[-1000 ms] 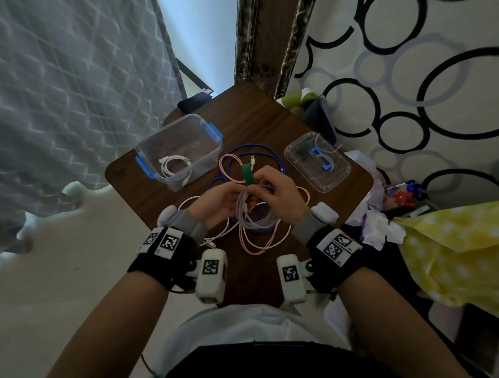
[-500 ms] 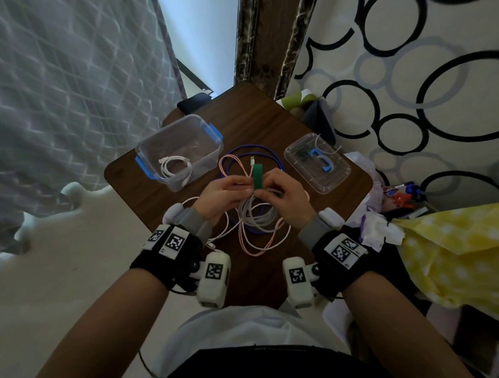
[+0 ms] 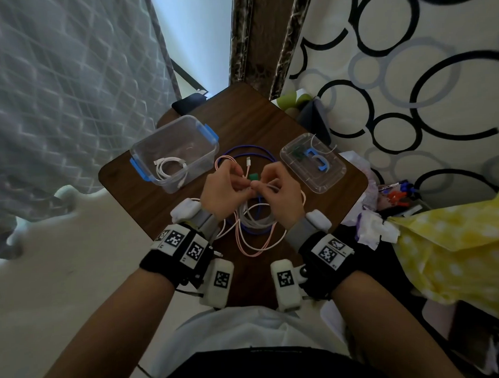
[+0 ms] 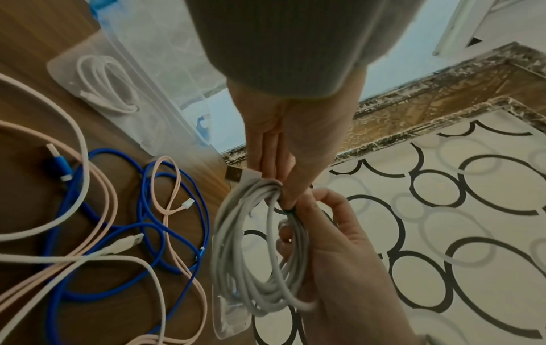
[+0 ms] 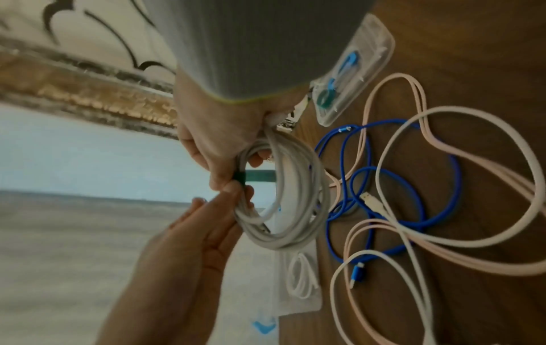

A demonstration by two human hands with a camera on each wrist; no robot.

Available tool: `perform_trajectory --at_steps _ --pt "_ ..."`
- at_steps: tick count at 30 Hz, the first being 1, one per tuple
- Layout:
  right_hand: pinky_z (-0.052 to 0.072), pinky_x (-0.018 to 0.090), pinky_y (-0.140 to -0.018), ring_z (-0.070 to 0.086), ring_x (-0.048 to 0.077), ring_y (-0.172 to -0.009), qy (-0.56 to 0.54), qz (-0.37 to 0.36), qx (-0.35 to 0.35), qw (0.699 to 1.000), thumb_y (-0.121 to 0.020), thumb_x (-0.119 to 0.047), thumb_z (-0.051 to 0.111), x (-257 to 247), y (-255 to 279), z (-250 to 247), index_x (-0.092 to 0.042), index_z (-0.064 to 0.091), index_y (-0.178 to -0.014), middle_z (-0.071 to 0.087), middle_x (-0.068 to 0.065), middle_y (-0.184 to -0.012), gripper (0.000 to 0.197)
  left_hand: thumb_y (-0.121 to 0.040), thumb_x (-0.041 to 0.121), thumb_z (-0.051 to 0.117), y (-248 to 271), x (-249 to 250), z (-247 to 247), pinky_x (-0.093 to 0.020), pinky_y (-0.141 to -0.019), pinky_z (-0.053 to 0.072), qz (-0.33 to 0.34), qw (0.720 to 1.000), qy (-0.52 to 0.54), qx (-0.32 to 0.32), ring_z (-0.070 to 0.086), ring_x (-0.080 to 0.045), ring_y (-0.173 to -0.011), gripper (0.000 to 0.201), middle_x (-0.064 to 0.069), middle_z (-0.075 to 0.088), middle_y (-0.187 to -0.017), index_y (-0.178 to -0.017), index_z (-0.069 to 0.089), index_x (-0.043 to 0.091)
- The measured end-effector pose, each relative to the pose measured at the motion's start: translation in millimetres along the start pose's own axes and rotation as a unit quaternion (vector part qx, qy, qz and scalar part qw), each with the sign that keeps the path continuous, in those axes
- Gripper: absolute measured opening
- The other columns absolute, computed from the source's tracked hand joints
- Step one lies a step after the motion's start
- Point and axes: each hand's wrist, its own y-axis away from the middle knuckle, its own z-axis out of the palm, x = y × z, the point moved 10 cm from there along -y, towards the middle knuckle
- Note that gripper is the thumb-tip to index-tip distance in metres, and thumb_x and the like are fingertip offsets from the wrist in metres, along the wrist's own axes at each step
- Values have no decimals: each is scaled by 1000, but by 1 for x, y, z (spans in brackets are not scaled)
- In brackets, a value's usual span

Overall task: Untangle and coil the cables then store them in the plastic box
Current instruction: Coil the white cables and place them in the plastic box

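Both hands hold a coiled white cable just above the wooden table. My left hand pinches the top of the coil between thumb and straight fingers. My right hand pinches a green tie around the same strands, one finger through the loop. Beneath lie a loose pink cable and a blue cable, tangled together. The clear plastic box with blue clips stands at the back left and holds a coiled white cable.
The box's clear lid lies upside down at the right with a blue tie and a green one in it. Tissues, pens and a yellow dotted cloth crowd the table's right side. A dark object sits at the far corner.
Both hands have moved farther out over the table with the coil. The green tie, which stood up long between the fingers, now shows only as a short stub at the coil.
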Motion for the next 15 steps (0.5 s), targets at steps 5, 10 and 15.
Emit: perform_trajectory --at_steps 5,10,15 --pt "41 8 -70 52 6 -82 154 -75 -13 985 -85 -15 64 -6 3 5 -7 67 -92 60 5 -94 12 -76 15 73 -4 -5 9 -8 -53 42 4 997 -78 -9 56 6 -65 36 10 62 -78 -94 42 19" --pt "37 20 -75 53 16 -90 290 -27 -105 951 -93 -21 53 8 0 19 -6 63 -102 57 8 -104 20 -80 20 69 -4 -11 22 -12 -57 37 6 986 -164 -12 55 -4 -69 32 6 62 -81 -96 42 18" --pt "46 29 -81 53 15 -88 328 39 -171 928 -95 -28 48 22 -5 31 -10 58 -102 58 7 -102 22 -85 24 61 -4 -11 32 -25 -66 42 3 967 -251 -37 62 -17 -81 30 -5 66 -95 -106 42 12"
